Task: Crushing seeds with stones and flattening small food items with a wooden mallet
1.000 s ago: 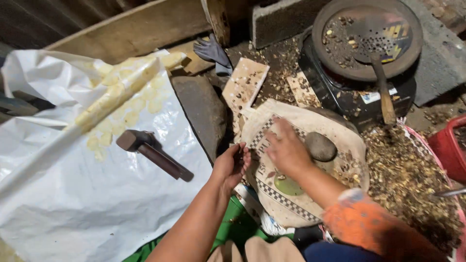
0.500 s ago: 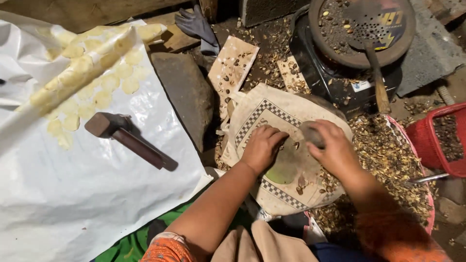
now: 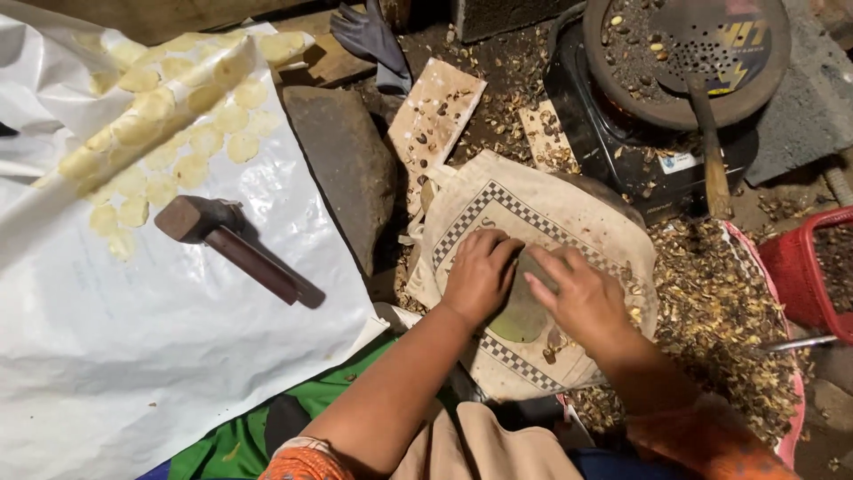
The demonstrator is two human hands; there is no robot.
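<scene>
Cloth bag (image 3: 551, 213): beige w/ black-white checker border, green patch. Plastic sheet (image 3: 133, 356): white. Flat discs (image 3: 160, 133) on it: pale yellow. Mallet (image 3: 233, 244): dark brown. Basket (image 3: 813, 267): red. Sleeves: orange.

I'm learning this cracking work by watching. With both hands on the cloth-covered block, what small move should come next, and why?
Probably a small lift of the grey stone, which the right hand grips, while the left hand steadies things on the checkered cloth. Both hands sit close together over the cloth's middle, where small bits lie. What is under the stone is hidden, so this is a guess.
</scene>
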